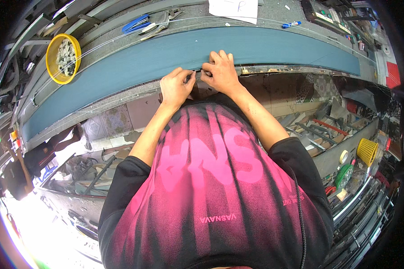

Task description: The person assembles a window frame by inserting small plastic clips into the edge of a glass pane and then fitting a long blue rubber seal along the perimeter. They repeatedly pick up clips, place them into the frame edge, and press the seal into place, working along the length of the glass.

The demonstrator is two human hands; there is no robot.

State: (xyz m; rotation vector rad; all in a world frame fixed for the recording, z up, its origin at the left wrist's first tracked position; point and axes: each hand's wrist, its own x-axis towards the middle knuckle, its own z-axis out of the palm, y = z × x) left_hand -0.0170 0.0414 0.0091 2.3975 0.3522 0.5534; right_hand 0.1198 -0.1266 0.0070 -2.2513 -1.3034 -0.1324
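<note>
Workshop clutter surrounded a long workbench [121, 96] whose top was covered by a blue-grey mat [274, 47] running its full length. The person stood at the near edge, leaning over it in a pink and black shirt.

Both hands met at the front edge of the bench, just beside each other. The left hand [177, 86] was curled, its thumb and fingers pinched together on a small grey part [195, 76] at the rim of the mat. The right hand [220, 71] lay partly on the mat, fingers bent over the edge and thumb pressed toward the same part. The part was largely hidden between the fingers, so its shape could not be told. A thin clear strip [121, 101] ran along the bench edge away from the hands.

On the far side of the bench, well apart from the hands, lay:
- a yellow bowl [54, 51] holding small metal pieces, at the left;
- blue-handled pliers [137, 24] beside a metal hand tool [159, 24];
- a sheet of white paper [233, 10];
- a blue marker [291, 24].

A yellow basket [367, 151] and a green tape roll [344, 175] sat among metal profiles at the lower right.
</note>
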